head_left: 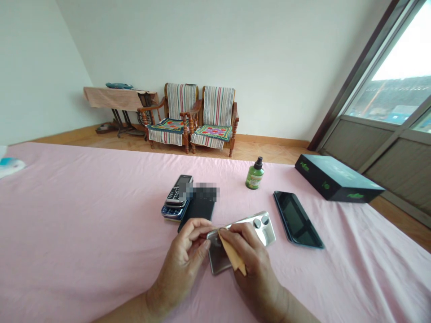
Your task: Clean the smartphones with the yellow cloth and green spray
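Note:
My left hand (182, 262) grips the edge of a silver smartphone (257, 229), whose back faces up and shows round camera lenses. My right hand (254, 258) pinches a tan cleaning cloth (232, 253) against that back. Just beyond my left fingers lies a black smartphone (198, 207), next to a stack of keypad mobile phones (175, 199). A green spray bottle (255, 176) stands upright farther back. To the right of my right hand, a dark smartphone (296, 220) lies screen up.
Everything lies on a pink bedsheet (84, 215). A black box (336, 179) sits near its far right edge, by a window (393, 89). A white-and-blue object (10, 166) lies at the left edge. Two striped wooden armchairs (198, 116) stand against the far wall.

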The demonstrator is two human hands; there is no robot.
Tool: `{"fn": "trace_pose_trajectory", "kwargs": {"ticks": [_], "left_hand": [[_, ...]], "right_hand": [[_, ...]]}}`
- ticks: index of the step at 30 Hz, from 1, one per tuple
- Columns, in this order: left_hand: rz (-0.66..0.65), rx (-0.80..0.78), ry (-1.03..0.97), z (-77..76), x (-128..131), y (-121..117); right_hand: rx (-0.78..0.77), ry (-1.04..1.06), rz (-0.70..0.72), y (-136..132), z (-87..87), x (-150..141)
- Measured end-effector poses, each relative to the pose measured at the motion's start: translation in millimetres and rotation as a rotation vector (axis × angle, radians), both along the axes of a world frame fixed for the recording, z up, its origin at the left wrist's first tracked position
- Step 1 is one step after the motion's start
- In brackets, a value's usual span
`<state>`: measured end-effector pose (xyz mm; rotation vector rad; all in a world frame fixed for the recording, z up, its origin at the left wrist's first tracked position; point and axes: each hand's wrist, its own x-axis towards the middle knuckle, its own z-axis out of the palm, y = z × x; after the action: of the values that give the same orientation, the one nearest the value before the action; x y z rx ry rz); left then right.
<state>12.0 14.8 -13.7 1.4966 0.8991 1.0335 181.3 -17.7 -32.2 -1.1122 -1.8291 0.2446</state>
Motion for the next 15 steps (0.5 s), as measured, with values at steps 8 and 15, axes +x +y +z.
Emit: {"fn": "trace_pose_trajectory", "kwargs": {"ticks": [8,15], "left_hand": [[0.019,0.049,0.029,1.2,-1.8,-0.1],[0.043,0.056,0.057,0.5,-1.3,3.4]], "right_hand": [[0.000,-0.138,0.109,-8.2,11.4,-11.1],[-0.042,-0.301,0.185,-7.1,12.0,-2.5]]}}
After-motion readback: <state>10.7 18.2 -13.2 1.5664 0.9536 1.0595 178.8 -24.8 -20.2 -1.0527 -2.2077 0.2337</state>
